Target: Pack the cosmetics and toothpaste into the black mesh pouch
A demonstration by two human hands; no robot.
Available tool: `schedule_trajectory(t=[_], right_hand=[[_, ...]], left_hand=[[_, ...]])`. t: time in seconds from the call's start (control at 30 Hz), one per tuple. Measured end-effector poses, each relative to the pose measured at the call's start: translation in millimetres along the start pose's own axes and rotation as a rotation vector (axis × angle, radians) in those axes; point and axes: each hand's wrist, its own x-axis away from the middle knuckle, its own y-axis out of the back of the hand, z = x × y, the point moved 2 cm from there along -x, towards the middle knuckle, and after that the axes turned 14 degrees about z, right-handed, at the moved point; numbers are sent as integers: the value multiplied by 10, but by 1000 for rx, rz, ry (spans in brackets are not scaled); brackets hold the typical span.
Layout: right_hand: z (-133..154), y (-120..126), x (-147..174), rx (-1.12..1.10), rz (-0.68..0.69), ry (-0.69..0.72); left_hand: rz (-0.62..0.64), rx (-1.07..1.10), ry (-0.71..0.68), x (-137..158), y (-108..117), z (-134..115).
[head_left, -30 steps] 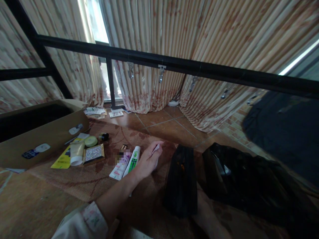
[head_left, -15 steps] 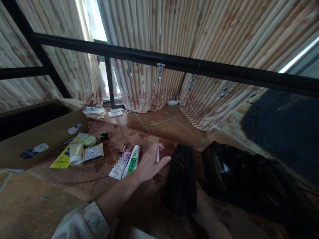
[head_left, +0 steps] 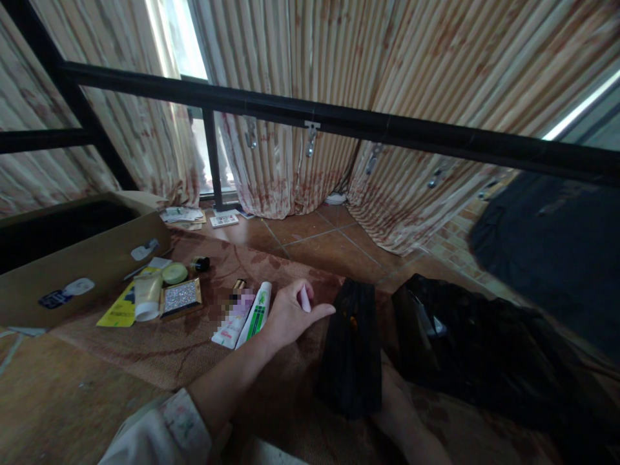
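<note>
My left hand (head_left: 285, 316) curls its fingers around a small pale pink object (head_left: 305, 299), mostly hidden, while its thumb points toward a black pouch (head_left: 351, 355). That pouch stands upright, with a bit of orange showing in its top opening. Behind its right side, my right hand (head_left: 394, 394) grips it, the fingers largely hidden. Just left of my left hand lie a white-and-green tube (head_left: 256, 316) and a purple-and-white tube (head_left: 236, 323), partly blurred out, side by side on the reddish-brown cloth (head_left: 184, 355).
A cardboard box (head_left: 106, 265) stands at the left. Near it lie a beige tube (head_left: 148, 294), a glittery compact (head_left: 181, 299), a green round container (head_left: 175, 273) and a small black-lidded jar (head_left: 200, 263). At right rests a black plastic bag (head_left: 484, 349). A dark metal bar (head_left: 339, 116) crosses ahead.
The fingers of my left hand have curled further around the pale pink object, and its angle has shifted slightly. My right hand and the pouch have hardly moved.
</note>
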Motion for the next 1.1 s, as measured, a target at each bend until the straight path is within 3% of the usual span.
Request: schedule_trajectory(t=[0.13, 0.33, 0.53, 0.67, 1.0, 1.1], right_hand=[[58, 16, 36, 98, 35, -42], [101, 37, 72, 45, 13, 53], [109, 36, 46, 54, 2, -48], [123, 23, 36, -7, 21, 16], [1, -20, 17, -1, -46, 27], [-24, -28, -1, -13, -35, 17]], left_hand=[[3, 24, -5, -5, -13, 5], [7, 44, 0, -14, -29, 41], [-2, 53, -6, -28, -32, 50], [-7, 81, 4, -31, -32, 79], [282, 152, 152, -12, -153, 354], [314, 170, 154, -13, -149, 379]])
